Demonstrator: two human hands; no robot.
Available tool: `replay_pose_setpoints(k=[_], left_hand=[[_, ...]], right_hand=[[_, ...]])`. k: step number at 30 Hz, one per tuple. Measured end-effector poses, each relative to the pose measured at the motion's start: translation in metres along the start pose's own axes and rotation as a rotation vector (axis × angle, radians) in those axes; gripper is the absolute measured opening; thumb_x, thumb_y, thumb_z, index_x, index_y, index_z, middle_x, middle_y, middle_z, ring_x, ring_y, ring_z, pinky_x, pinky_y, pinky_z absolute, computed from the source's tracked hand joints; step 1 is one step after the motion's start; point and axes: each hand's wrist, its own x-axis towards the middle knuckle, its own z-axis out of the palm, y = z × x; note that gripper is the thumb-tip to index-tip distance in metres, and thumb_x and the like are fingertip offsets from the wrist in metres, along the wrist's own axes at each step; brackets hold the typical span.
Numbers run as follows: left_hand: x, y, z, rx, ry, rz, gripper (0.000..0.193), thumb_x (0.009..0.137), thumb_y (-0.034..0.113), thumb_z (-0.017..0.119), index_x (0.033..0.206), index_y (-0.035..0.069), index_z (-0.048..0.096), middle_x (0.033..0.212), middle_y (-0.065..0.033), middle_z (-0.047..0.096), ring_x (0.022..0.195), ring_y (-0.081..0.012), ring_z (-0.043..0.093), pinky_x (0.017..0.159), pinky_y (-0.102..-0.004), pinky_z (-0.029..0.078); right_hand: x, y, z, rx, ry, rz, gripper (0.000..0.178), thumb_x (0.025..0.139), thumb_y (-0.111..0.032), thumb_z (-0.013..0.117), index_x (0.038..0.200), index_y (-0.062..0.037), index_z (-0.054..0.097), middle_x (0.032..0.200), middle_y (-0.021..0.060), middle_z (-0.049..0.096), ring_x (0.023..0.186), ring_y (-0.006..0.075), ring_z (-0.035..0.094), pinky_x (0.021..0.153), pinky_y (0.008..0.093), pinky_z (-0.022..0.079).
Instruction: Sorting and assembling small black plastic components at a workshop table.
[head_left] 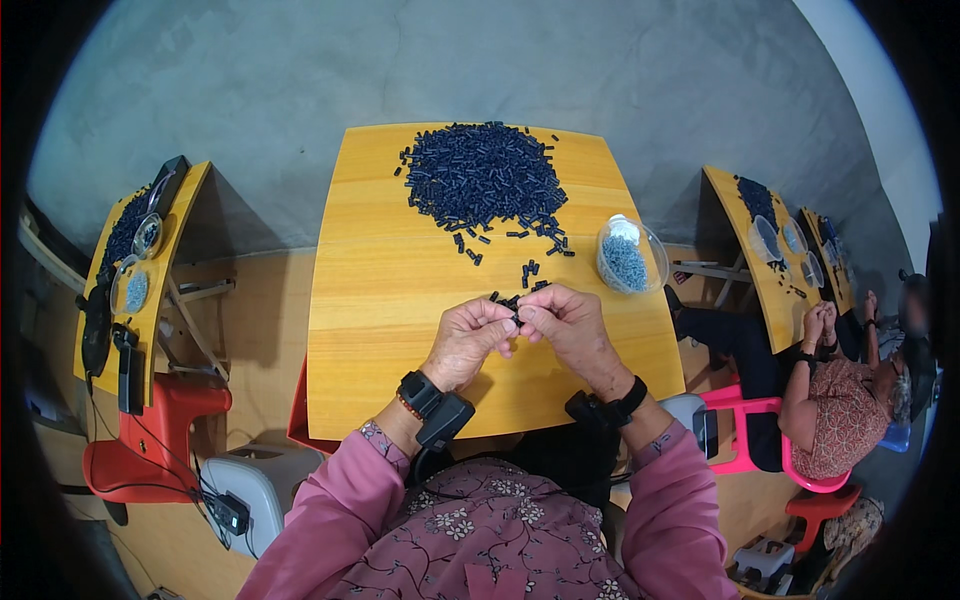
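Over the front half of the yellow table, my left hand and my right hand meet fingertip to fingertip. Both are closed in a pinch around a small black plastic piece, mostly hidden by the fingers. Just beyond the fingers lie several loose black pieces of a short tube-like shape. Farther back rises a large pile of such black pieces. Right of my right hand stands a clear round tub with many tiny blue-grey parts and something white in it.
A side table at the left holds more black pieces and clear tubs, with a red chair by it. On the right, a person sits on a pink chair at another yellow table. A grey wall stands behind.
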Motion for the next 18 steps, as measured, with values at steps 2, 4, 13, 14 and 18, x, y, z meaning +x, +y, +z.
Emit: replay_pose_setpoints(k=[2, 4, 13, 14, 18], left_hand=[[0.0, -0.0009, -0.0016, 0.0, -0.014, -0.001, 0.01, 0.091, 0.003, 0.063, 0.1, -0.002, 0.062, 0.09, -0.0113, 0.068, 0.073, -0.0148, 0.064, 0.064, -0.0266, 0.054], [0.0, -0.0016, -0.0014, 0.024, -0.011, 0.004, 0.01, 0.091, 0.002, 0.064, 0.099, -0.001, 0.062, 0.088, -0.0104, 0.068, 0.073, -0.0145, 0.064, 0.063, -0.0261, 0.054], [-0.0022, -0.0017, -0.0022, 0.025, -0.013, 0.008, 0.009, 0.091, 0.003, 0.063, 0.099, 0.0, 0.062, 0.085, -0.009, 0.067, 0.068, -0.0133, 0.063, 0.06, -0.0264, 0.054], [-0.0024, -0.0015, -0.0024, 0.024, -0.013, 0.009, 0.009, 0.091, 0.003, 0.063, 0.099, 0.0, 0.062, 0.085, -0.009, 0.067, 0.068, -0.0133, 0.063, 0.06, -0.0264, 0.054], [-0.0039, 0.0004, 0.0, -0.036, -0.024, -0.005, 0.009, 0.091, 0.004, 0.064, 0.099, 0.0, 0.062, 0.085, -0.0089, 0.067, 0.067, -0.0134, 0.064, 0.06, -0.027, 0.054]], right_hand=[[-0.0004, -0.0032, 0.0006, -0.039, -0.019, -0.018, 0.012, 0.091, -0.009, 0.065, 0.096, 0.0011, 0.067, 0.083, 0.0037, 0.068, 0.069, 0.0067, 0.061, 0.062, 0.021, 0.05], [-0.0002, -0.0024, -0.0005, -0.058, -0.021, -0.016, 0.012, 0.091, -0.009, 0.065, 0.095, 0.0011, 0.067, 0.082, 0.0034, 0.068, 0.069, 0.0065, 0.06, 0.062, 0.021, 0.05], [0.0024, -0.0074, 0.0005, -0.201, -0.073, -0.069, 0.009, 0.091, -0.007, 0.064, 0.094, 0.0014, 0.065, 0.08, 0.0023, 0.065, 0.069, 0.0065, 0.058, 0.063, 0.0214, 0.048], [0.0028, -0.0076, 0.0006, -0.203, -0.09, -0.057, 0.008, 0.092, -0.006, 0.063, 0.095, 0.0014, 0.065, 0.082, 0.002, 0.065, 0.07, 0.0062, 0.058, 0.065, 0.0209, 0.048], [0.0035, -0.0026, 0.0023, -0.182, -0.07, -0.079, 0.008, 0.089, -0.006, 0.065, 0.089, 0.0012, 0.065, 0.076, 0.0027, 0.063, 0.069, 0.0073, 0.058, 0.062, 0.0232, 0.048]])
